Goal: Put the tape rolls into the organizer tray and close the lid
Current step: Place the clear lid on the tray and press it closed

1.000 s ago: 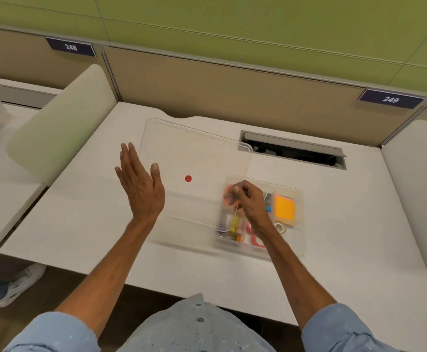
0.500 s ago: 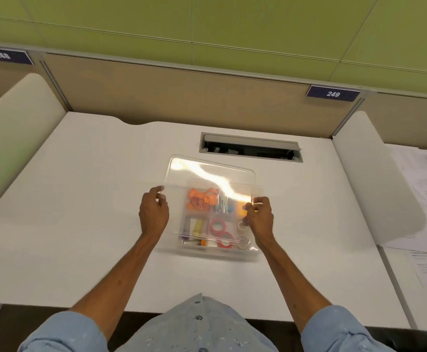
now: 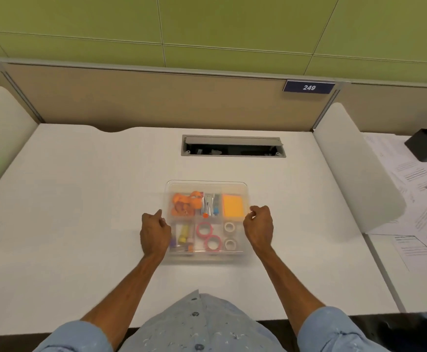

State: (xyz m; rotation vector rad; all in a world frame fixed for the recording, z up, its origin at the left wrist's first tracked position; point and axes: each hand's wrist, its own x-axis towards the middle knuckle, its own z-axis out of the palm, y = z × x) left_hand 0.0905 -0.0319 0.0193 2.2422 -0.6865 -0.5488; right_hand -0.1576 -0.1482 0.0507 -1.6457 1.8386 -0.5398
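Both hands (image 3: 155, 233) (image 3: 259, 228) flank lidded organizer tray (image 3: 207, 185); fingers curled.

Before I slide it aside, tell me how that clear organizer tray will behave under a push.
The organizer tray is probably light, being thin clear plastic holding small stationery. It should slide easily on the smooth white desk, since it sits flat. It seems unlikely to tip, being low and wide, though the tape rolls may rattle inside.

An office: a numbered desk sign (image 3: 309, 87), partition panels (image 3: 156, 102), cable hatch (image 3: 232, 146) and printed papers (image 3: 415, 189).
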